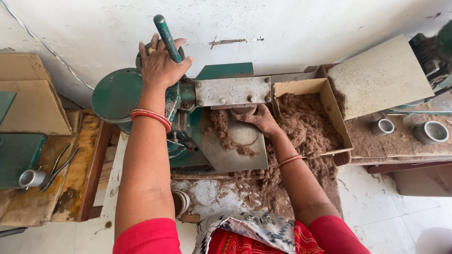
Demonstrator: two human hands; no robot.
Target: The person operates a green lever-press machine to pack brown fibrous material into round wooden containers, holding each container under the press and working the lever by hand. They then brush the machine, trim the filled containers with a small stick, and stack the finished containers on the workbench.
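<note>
We record the left hand (161,66), upper centre-left of the frame, with its grip wrapped about the green lever (166,32) of a green hand-worked machine (141,94) set against the white wall. The right hand (260,120), at centre, rests under the grey metal plate (233,91); its fingers press into brown fibrous material (301,124), but we cannot tell whether that grip is tight about a tuft or merely laid on it. Some material lies on the slanted metal chute (235,150); a far greater heap fills the cardboard box (329,101) just right of centre and spills down the counter (207,195). We judge the work partway: much loose stock remains. Pliers (59,167) and a small metal cup (32,178) lie at lower left, untouched.
</note>
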